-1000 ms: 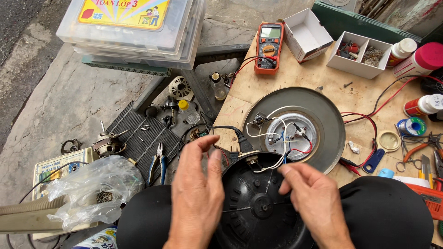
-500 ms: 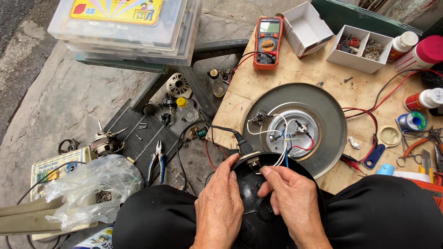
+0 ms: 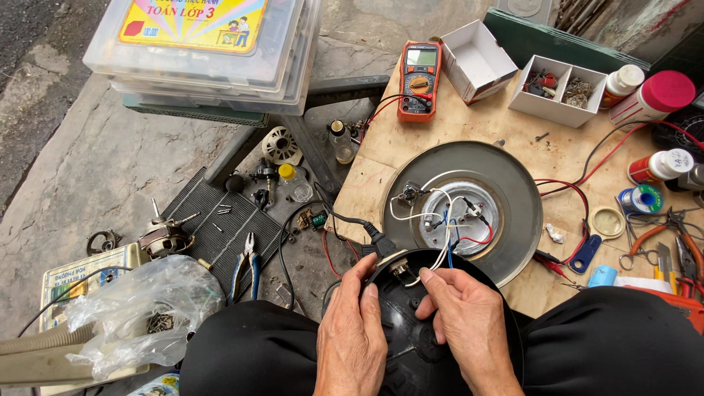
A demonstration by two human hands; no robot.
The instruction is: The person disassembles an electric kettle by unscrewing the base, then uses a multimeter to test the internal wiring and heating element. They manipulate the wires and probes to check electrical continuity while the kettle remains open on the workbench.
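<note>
Plywood tabletop (image 3: 381,158) above concrete floor (image 3: 81,169).

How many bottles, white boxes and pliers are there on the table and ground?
Bottles: 3 (pink-capped, white-capped, red-and-white)
White boxes: 2 (open empty one, divided one)
Pliers: 2 (blue-handled, orange-handled)
Total: 7

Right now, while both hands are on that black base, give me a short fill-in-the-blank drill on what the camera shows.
1. Both hands, left hand and right hand, hold a round ____ plastic base on the lap.
2. Wires run from that base to the round ____ plate on the wooden board.
3. The multimeter at the board's far edge has an ____ casing.
4. The pliers lie on the ground to the person's ____.

Missing words: black; metal; orange; left
</note>
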